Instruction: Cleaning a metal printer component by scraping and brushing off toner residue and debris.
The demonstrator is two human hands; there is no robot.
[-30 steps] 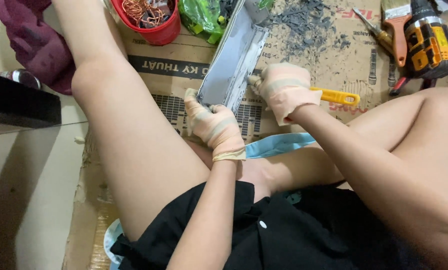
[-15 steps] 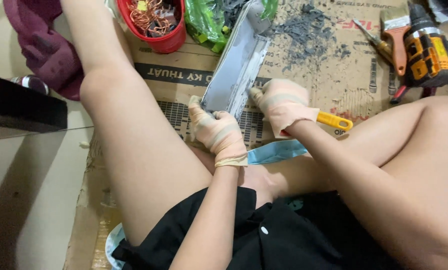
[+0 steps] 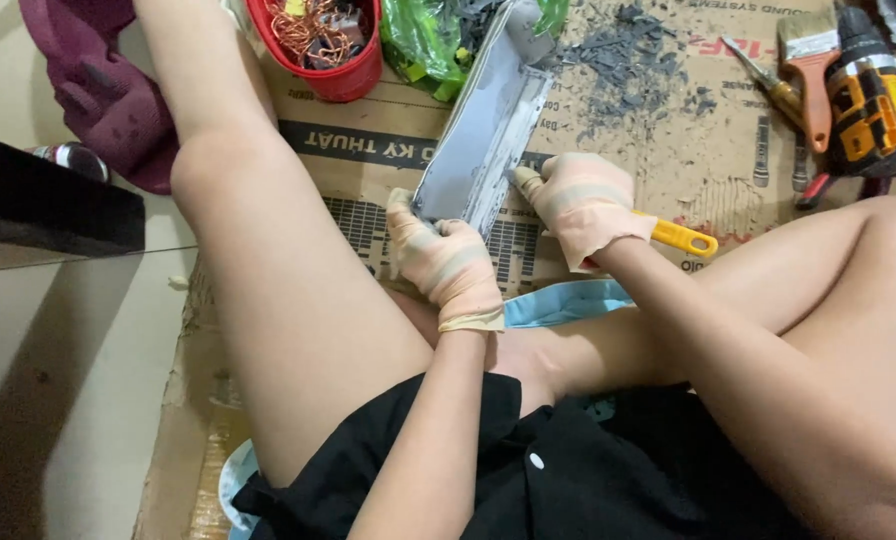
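While the left hand [image 3: 446,262] pinches the near end of the long grey metal channel [image 3: 488,125], fingers and thumb pressed on its two walls, the right hand [image 3: 583,205] is closed around a yellow-handled tool [image 3: 683,238] whose working end sits against the channel's right edge, just beside that grip; the tip itself is hidden behind the glove. Both hands wear thin pale gloves. The channel lies tilted on the cardboard sheet [image 3: 368,170] on the floor, its long axis running from the grip away and to the right, its far end pointing at the green plastic bag [image 3: 418,40] and the heap of grey chips [image 3: 633,65]. A likely risk is that the tool slips along the edge toward the left grip, since the holding fingers sit right beside the working point and the glove looks thin; the channel could also twist, being held at one end only. Farther out, a red tub of copper wire [image 3: 318,35] stands beyond the left grip, and a paintbrush [image 3: 808,60], screwdriver [image 3: 763,75] and cordless drill [image 3: 878,100] lie well beyond the right one.
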